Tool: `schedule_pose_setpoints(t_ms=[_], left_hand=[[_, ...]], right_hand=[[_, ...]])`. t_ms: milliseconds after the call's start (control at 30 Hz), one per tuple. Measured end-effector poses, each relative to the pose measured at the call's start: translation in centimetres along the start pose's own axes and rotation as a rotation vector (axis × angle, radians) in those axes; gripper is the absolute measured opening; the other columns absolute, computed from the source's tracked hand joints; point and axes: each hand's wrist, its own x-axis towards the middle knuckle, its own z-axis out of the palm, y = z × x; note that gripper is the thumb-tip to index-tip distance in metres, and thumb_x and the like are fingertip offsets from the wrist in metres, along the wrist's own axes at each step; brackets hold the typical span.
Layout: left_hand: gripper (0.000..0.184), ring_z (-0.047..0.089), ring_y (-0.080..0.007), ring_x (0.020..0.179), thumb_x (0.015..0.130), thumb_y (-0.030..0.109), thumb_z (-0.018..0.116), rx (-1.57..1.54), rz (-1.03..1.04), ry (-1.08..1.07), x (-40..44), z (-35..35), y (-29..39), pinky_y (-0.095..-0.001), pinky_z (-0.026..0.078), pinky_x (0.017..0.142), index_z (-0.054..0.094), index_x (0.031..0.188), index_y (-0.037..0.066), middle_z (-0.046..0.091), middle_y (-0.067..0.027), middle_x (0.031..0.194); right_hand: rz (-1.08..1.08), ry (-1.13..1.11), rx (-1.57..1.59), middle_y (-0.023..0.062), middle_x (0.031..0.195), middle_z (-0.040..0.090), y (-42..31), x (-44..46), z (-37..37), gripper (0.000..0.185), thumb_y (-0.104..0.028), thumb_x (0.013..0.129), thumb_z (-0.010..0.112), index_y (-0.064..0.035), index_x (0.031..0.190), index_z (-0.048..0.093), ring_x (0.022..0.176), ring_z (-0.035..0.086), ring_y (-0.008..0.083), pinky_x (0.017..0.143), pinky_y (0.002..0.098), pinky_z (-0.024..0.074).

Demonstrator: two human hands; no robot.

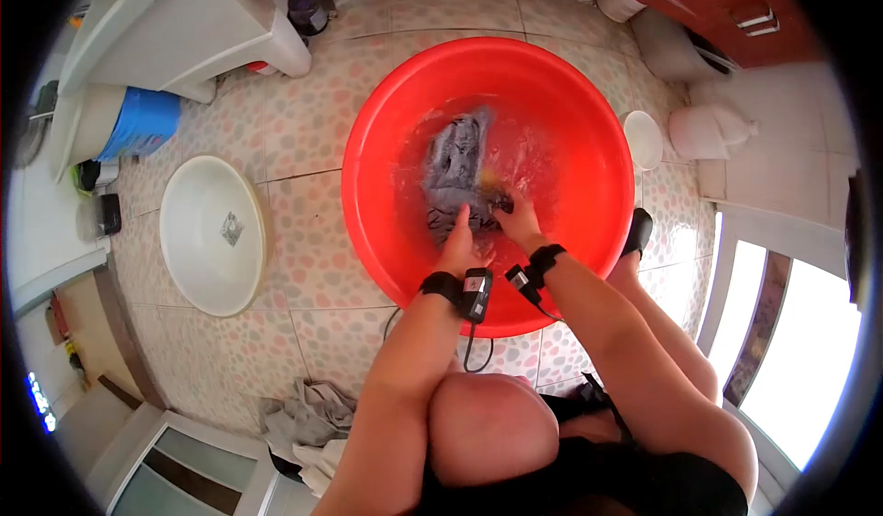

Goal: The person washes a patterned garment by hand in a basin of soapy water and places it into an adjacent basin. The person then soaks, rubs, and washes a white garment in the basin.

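Observation:
A large red basin (pixel 386 254) holds water, with a wet grey fabric item (pixel 457 153) lying in it. The item bears dark markings; its exact kind is unclear. My left hand (pixel 459 245) grips the lower end of this item, thumb up and other fingers mostly hidden. Just right of it, my right hand (pixel 521 223) is closed on a small dark object (pixel 499 200) against the fabric's right side. A yellowish blur shows by that object, too smeared to name. Both wrists wear black straps with small devices.
To the left on the tiled floor stands a white basin (pixel 207 277). A blue bucket (pixel 147 122) is beyond it. Right of the red basin are a small white bowl (pixel 643 139) and a pinkish jug (pixel 704 132). Crumpled clothes (pixel 313 419) lie at lower left.

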Motion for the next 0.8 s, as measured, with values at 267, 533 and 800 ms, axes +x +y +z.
schedule_pose_setpoints(t_ms=[267,533,800], left_hand=[[0.036,0.059,-0.0214,0.081,0.085,0.043,0.051,-0.142,0.117,-0.61,-3.3,1.4,1.4,-0.0326,0.048,0.074,0.058,0.09,0.008,0.061,-0.0079,0.087],[0.027,0.058,-0.0191,0.087,0.089,0.03,0.046,-0.149,0.353,-0.466,-2.4,3.4,0.2,-0.0347,0.049,0.072,0.054,0.102,0.008,0.06,-0.0046,0.095],[0.026,0.059,-0.0188,0.083,0.089,0.022,0.046,-0.127,0.526,-0.029,-2.4,4.5,0.6,-0.0336,0.049,0.07,0.053,0.103,0.002,0.059,-0.0072,0.096]], right_hand=[[-0.269,0.029,0.017,0.0179,0.087,0.057,-9.9,-6.0,-1.7,0.021,-0.01,0.078,0.057,-0.0042,0.097,0.054,0.081,0.057,0.035,0.071,0.0397,0.0459],[-0.06,0.085,-0.55,0.0211,0.095,0.055,-9.0,-1.1,-1.6,0.025,-0.03,0.082,0.053,-0.0083,0.095,0.055,0.079,0.057,0.0399,0.068,0.0471,0.0469],[-0.32,0.183,-0.535,0.0163,0.104,0.05,-8.8,-2.3,-4.8,0.024,-0.016,0.08,0.057,-0.0094,0.103,0.058,0.093,0.052,0.0346,0.078,0.0401,0.0444]])
